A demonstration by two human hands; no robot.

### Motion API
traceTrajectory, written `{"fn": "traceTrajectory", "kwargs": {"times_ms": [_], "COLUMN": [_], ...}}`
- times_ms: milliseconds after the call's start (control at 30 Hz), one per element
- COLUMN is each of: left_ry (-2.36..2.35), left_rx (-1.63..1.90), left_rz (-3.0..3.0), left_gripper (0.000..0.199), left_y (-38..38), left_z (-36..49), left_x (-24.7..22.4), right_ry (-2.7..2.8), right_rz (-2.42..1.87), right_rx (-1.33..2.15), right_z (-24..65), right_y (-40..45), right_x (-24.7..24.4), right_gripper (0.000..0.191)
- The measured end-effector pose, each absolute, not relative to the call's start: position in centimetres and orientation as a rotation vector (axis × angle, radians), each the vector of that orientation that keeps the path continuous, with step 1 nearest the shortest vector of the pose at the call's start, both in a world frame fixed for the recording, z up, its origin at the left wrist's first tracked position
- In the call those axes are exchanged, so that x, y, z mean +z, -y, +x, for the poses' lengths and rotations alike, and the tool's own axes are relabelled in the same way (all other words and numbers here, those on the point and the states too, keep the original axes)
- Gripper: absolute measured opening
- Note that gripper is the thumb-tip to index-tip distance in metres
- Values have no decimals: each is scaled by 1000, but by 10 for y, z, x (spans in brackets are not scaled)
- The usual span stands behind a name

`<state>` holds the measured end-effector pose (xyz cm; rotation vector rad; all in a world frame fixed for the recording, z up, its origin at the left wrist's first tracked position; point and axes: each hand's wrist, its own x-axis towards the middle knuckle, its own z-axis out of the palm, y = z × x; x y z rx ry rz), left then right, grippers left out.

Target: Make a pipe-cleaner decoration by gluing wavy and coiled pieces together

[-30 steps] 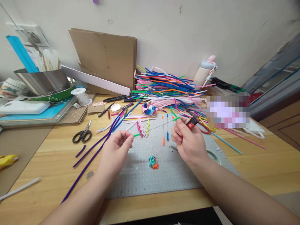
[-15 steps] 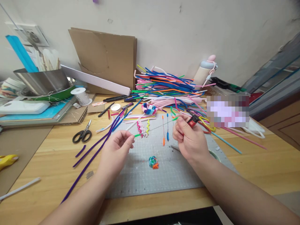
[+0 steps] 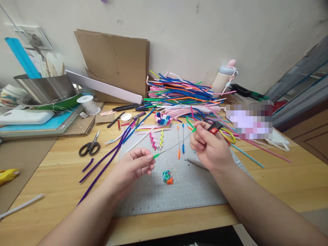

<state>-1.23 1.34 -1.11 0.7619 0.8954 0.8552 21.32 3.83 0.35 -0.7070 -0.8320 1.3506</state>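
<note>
My left hand (image 3: 134, 167) pinches one fuzzy green tip of a pipe cleaner (image 3: 156, 156) whose middle is bare, thin wire. The other green tip is between the fingers of my right hand (image 3: 211, 147), so the wire slants up to the right above the mat. A red and black lighter (image 3: 214, 128) is also gripped in my right hand, its top poking out past the thumb. Below lies a small teal and orange coiled fuzzy piece (image 3: 167, 177). Beyond the wire are an orange-tipped stem (image 3: 178, 153) and a blue-tipped stem (image 3: 183, 148).
The grey cutting mat (image 3: 174, 198) lies on a wooden table. Black scissors (image 3: 89, 147) and long purple pipe cleaners (image 3: 102, 165) are on the left. Behind sits a heap of coloured pipe cleaners (image 3: 184, 92) beside leaning cardboard (image 3: 115, 65) and a bottle (image 3: 222, 80).
My left hand has moved slightly right and down with its green tip. My right hand has shifted a little to the right, and the wire now slants more steeply.
</note>
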Motion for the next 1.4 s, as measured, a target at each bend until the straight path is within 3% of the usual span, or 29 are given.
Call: {"fn": "traceTrajectory", "kwargs": {"times_ms": [433, 1400], "left_ry": [-903, -1102], "left_rx": [553, 677], "left_rz": [836, 1104], "left_gripper": [26, 21], "left_y": [-9, -9], "left_z": [-8, -5], "left_x": [-10, -4], "right_ry": [956, 882], "right_rz": [-678, -732], "right_rx": [1313, 1347], "right_z": [213, 212], "right_y": [-35, -36], "right_x": [6, 3], "right_gripper": [8, 15]}}
